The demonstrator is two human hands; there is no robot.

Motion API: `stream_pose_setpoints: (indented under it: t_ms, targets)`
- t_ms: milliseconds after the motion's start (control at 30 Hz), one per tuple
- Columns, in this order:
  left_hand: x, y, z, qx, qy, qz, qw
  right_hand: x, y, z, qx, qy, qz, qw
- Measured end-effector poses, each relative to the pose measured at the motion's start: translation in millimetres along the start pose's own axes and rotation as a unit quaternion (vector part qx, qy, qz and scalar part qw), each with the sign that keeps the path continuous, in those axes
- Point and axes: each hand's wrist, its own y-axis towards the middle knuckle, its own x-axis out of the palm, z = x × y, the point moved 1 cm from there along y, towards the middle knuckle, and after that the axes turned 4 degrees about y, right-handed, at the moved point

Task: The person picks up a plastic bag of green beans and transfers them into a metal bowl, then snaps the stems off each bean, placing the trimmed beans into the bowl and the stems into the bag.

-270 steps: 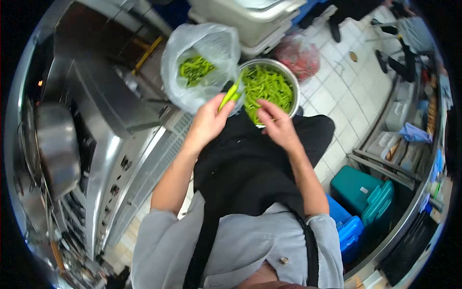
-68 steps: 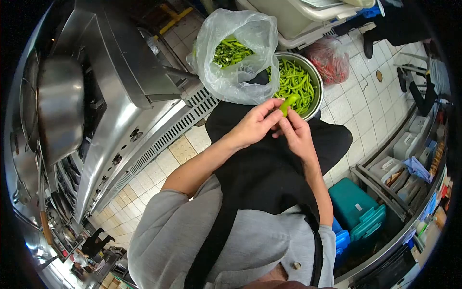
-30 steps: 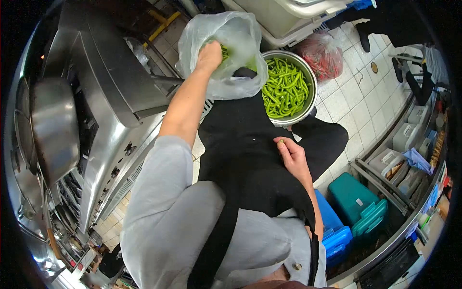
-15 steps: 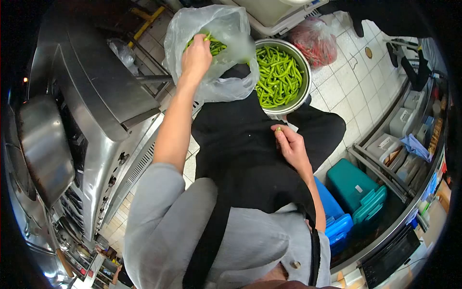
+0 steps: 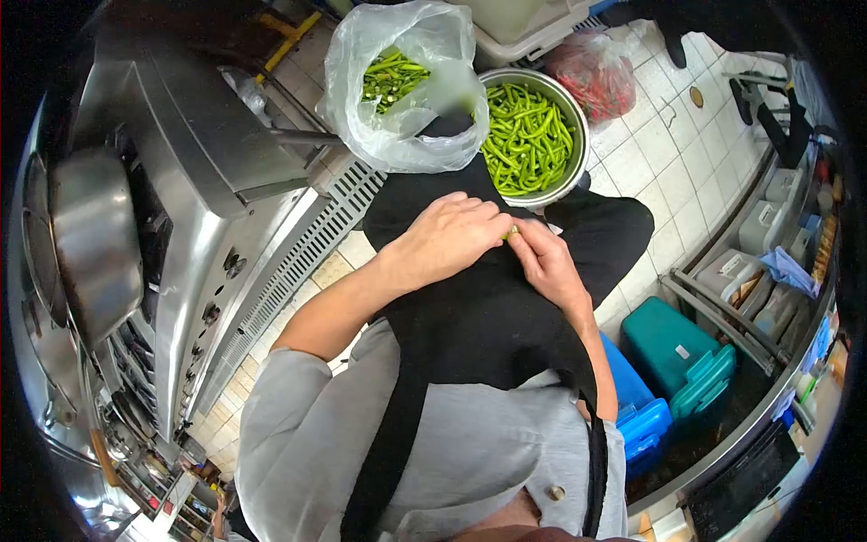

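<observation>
My left hand (image 5: 452, 237) and my right hand (image 5: 548, 264) meet above the black apron (image 5: 470, 334). Between their closed fingertips shows a small part of a green chili pepper (image 5: 511, 232); the fingers hide the rest. Just beyond the hands, a round metal bowl (image 5: 582, 149) holds many whole green chili peppers (image 5: 528, 140). To its left sits an open clear plastic bag (image 5: 348, 113) with more green chili peppers (image 5: 393, 79) inside.
A steel stove (image 5: 194, 208) with knobs stands at the left. A bag of red peppers (image 5: 591, 77) lies beyond the bowl on the tiled floor (image 5: 664, 163). At the right are a teal bin (image 5: 668, 348), a blue bin (image 5: 632, 397) and a shelf of containers (image 5: 759, 226).
My left hand has come out of the plastic bag and back toward me, meeting my right hand at the green chili pepper. My right hand has barely moved.
</observation>
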Motion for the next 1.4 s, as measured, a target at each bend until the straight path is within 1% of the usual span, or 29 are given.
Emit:
stream_pose_setpoints:
  t_ms: [67, 133, 167, 233, 267, 300, 333, 400, 467, 500, 533, 600, 667, 733, 767, 800, 867, 900, 967, 1000, 1067, 1100, 1133, 1167, 1233, 1267, 1333, 1367, 1400]
  targets:
    - [-3.6, 1.4, -1.3, 0.018, 0.028, 0.006, 0.999, 2.2, -12.7, 0.2, 0.153, 0.082, -0.059, 0.983]
    - [-7.6, 3.3, -1.1, 0.055, 0.041, -0.015, 0.998, 1.3, -15.5, -2.4, 0.168, 0.100, -0.062, 0.979]
    - [-8.3, 5.4, -2.3, 0.054, 0.042, -0.014, 0.998, 0.2, -19.1, 1.9, 0.179, 0.114, -0.060, 0.975]
    - [-8.6, 11.5, -2.8, 0.098, 0.017, -0.005, 0.995, -5.3, -23.5, 4.1, 0.188, 0.127, -0.057, 0.972]
    - [-8.6, 15.4, -1.1, 0.099, 0.019, -0.004, 0.995, -9.2, -24.7, 3.1, 0.221, 0.195, -0.028, 0.955]
    - [-9.2, 19.8, 2.0, 0.113, -0.012, 0.038, 0.993, -12.7, -25.9, 3.5, 0.253, 0.262, 0.001, 0.931]
    - [-9.1, 23.3, 5.7, 0.126, -0.042, 0.080, 0.988, -16.3, -27.6, 5.3, 0.251, 0.295, 0.022, 0.922]
    - [2.1, 28.8, 13.0, 0.120, -0.056, 0.091, 0.987, -28.2, -27.1, 2.7, 0.245, 0.344, 0.052, 0.905]
    - [11.7, 37.3, 21.9, 0.094, -0.141, 0.162, 0.972, -36.2, -28.3, 2.9, 0.221, 0.394, 0.079, 0.889]
    - [14.4, 41.4, 25.8, 0.087, -0.193, 0.183, 0.960, -39.9, -29.3, 2.2, 0.215, 0.419, 0.090, 0.877]
    - [18.0, 44.5, 32.7, 0.086, -0.192, 0.184, 0.960, -43.3, -30.0, 1.3, 0.209, 0.444, 0.100, 0.866]
    - [25.5, 49.3, 42.9, -0.017, -0.387, 0.183, 0.904, -44.8, -28.3, -6.2, 0.193, 0.465, 0.119, 0.856]
    - [27.3, 53.9, 42.1, -0.010, -0.391, 0.196, 0.899, -40.1, -24.8, -9.0, 0.178, 0.486, 0.141, 0.844]
    - [28.5, 62.8, 32.3, -0.062, -0.424, 0.206, 0.880, -31.3, -20.7, -6.1, 0.166, 0.522, 0.174, 0.818]
    - [43.3, 73.8, 21.1, -0.118, -0.424, 0.256, 0.861, -24.6, -19.1, -3.2, 0.161, 0.518, 0.171, 0.822]
    - [46.7, 83.2, 8.4, -0.197, -0.479, 0.243, 0.820, -18.1, -18.2, -2.1, 0.164, 0.530, 0.165, 0.816]
    - [46.4, 99.6, -15.3, -0.181, -0.310, 0.259, 0.897, -8.9, -19.9, -5.9, 0.189, 0.504, 0.149, 0.830]
    - [49.2, 105.1, -28.8, -0.180, -0.310, 0.257, 0.897, -8.5, -22.1, -1.8, 0.191, 0.483, 0.132, 0.844]
    - [50.0, 108.3, -50.2, -0.113, -0.153, 0.312, 0.931, -12.1, -26.4, 4.1, 0.211, 0.476, 0.138, 0.842]
    - [27.9, 100.9, -53.2, -0.153, -0.190, 0.306, 0.920, -14.6, -28.4, 6.3, 0.230, 0.470, 0.144, 0.840]
    - [11.7, 83.6, -90.7, -0.194, -0.281, 0.364, 0.866, -21.5, -33.6, 11.3, 0.236, 0.476, 0.170, 0.830]
    - [13.1, 74.3, -126.9, -0.235, -0.324, 0.400, 0.825, -23.1, -35.0, 13.6, 0.243, 0.485, 0.182, 0.820]
    - [4.9, 67.2, -149.3, -0.275, -0.395, 0.436, 0.760, -23.8, -35.2, 15.9, 0.250, 0.493, 0.194, 0.810]
    - [2.2, 59.8, -178.1, -0.331, -0.370, 0.443, 0.747, -23.0, -35.3, 19.2, 0.250, 0.495, 0.193, 0.810]
    - [16.1, 47.0, -255.4, -0.443, -0.129, 0.327, 0.825, -18.0, -35.0, 25.8, 0.270, 0.514, 0.188, 0.792]
    - [13.3, 49.2, -269.0, -0.444, -0.128, 0.328, 0.824, -15.5, -32.8, 27.1, 0.270, 0.515, 0.187, 0.792]
    - [11.4, 56.1, -291.1, -0.499, -0.005, 0.174, 0.849, -10.3, -25.8, 27.1, 0.286, 0.496, 0.156, 0.805]
    - [10.0, 60.7, -302.8, -0.499, -0.007, 0.174, 0.849, -9.9, -21.3, 25.6, 0.293, 0.487, 0.149, 0.809]
    - [11.3, 65.3, -315.7, -0.503, 0.007, 0.133, 0.854, -11.3, -17.6, 24.9, 0.295, 0.484, 0.150, 0.810]
